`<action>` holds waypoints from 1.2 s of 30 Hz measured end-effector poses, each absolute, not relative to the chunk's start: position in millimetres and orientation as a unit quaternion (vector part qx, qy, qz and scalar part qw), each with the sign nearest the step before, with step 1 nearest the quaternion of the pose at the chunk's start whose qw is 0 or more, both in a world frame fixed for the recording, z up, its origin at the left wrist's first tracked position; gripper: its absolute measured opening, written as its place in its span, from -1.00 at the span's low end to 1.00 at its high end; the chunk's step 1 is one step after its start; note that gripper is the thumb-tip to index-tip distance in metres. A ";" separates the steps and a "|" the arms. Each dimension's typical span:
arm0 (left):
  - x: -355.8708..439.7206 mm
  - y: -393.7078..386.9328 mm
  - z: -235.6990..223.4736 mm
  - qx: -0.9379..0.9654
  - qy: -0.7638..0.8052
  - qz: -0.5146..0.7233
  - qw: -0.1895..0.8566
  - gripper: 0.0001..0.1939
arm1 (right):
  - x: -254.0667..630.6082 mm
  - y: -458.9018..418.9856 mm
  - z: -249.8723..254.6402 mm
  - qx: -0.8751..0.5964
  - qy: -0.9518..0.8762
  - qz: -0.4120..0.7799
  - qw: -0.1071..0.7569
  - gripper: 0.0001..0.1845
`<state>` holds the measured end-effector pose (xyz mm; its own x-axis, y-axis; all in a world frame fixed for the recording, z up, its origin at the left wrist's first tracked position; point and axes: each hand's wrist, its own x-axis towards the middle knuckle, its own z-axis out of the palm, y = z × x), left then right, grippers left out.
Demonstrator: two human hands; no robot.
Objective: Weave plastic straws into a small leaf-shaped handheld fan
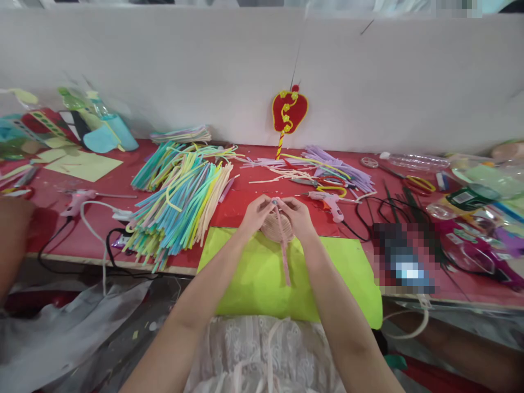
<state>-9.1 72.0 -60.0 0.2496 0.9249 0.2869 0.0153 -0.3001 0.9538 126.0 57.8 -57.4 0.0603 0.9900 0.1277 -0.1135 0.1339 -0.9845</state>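
Observation:
My left hand (256, 214) and my right hand (298, 215) meet over a lime-green foam sheet (262, 278) at the table's near edge. Both pinch a small pink woven piece (279, 229) made of bent strips. A long pink strip (284, 254) hangs from it toward me. The fingers of both hands are curled closed around its top edge.
A big heap of pastel strips (180, 202) lies left of my hands. Pink glue guns (331, 203) (77, 199), yellow-handled scissors (420, 183) and purple strips (339, 166) lie on the red table (233, 210). A red ornament (289, 112) hangs on the wall. Another person's arm (12, 240) is at left.

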 end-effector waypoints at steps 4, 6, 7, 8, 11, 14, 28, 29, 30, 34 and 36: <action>-4.2 70.3 -66.7 0.617 0.370 0.504 0.478 -0.75 | 126.7 57.8 -60.5 -0.460 -0.484 0.472 0.576 -0.70; -2.8 71.0 -68.8 0.611 0.368 0.506 0.486 -0.75 | 125.7 57.7 -61.1 -0.470 -0.488 0.461 0.574 -0.68; -2.6 71.7 -69.5 0.607 0.367 0.508 0.488 -0.76 | 125.1 57.6 -61.5 -0.473 -0.489 0.456 0.574 -0.68; -2.6 72.4 -69.8 0.604 0.366 0.511 0.490 -0.76 | 124.5 57.5 -61.9 -0.474 -0.490 0.451 0.577 -0.68; -4.4 73.7 -69.3 0.617 0.369 0.504 0.478 -0.77 | 123.8 56.9 -62.8 -0.465 -0.488 0.456 0.581 -0.68; -7.5 73.2 -66.4 0.653 0.364 0.475 0.464 -0.76 | 125.5 55.5 -62.0 -0.450 -0.487 0.487 0.568 -0.67; -12.4 75.4 -63.2 0.728 0.335 0.385 0.457 -0.71 | 137.8 55.5 -61.0 -0.456 -0.641 0.392 0.477 -0.63; -12.0 75.5 -63.8 0.725 0.340 0.384 0.460 -0.70 | 137.4 55.2 -60.4 -0.458 -0.640 0.389 0.480 -0.64; -11.5 75.6 -64.3 0.721 0.342 0.385 0.465 -0.69 | 136.9 54.8 -59.5 -0.459 -0.636 0.387 0.484 -0.63; -9.0 74.4 -64.4 0.695 0.318 0.395 0.510 -0.65 | 134.5 53.4 -55.3 -0.477 -0.607 0.380 0.509 -0.60; -7.8 73.2 -63.5 0.686 0.313 0.392 0.526 -0.66 | 133.1 53.6 -54.9 -0.489 -0.594 0.371 0.520 -0.59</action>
